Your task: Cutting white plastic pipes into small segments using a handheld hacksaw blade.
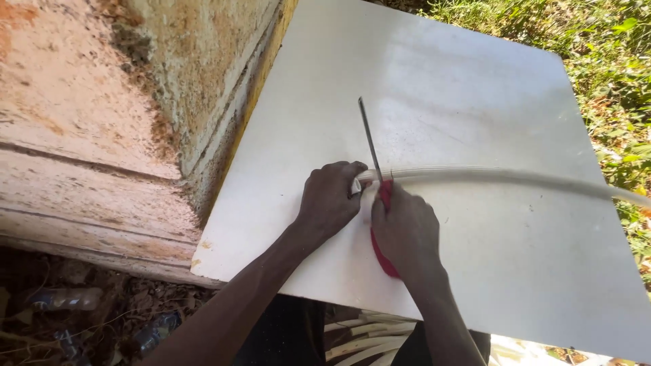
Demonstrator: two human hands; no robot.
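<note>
Two hands meet at the middle of a white board. The right hand has its grip closed around a red handle, from which a thin grey blade runs up and away across the board. The blade crosses a pale strip just where the handle ends. The left hand has its grip pressed down over the strip's near end, fingers curled on top of it, just beside the right hand. The strip lies on the board and runs off to the right, past the board's edge, blurred at its far end.

The board lies tilted, its left edge against a rough, stained wall. Grass and weeds grow beyond the right edge. Below the board, between the arms, more pale strips lie in a loose bundle. At the lower left, plastic bottles lie among dry leaves on the ground.
</note>
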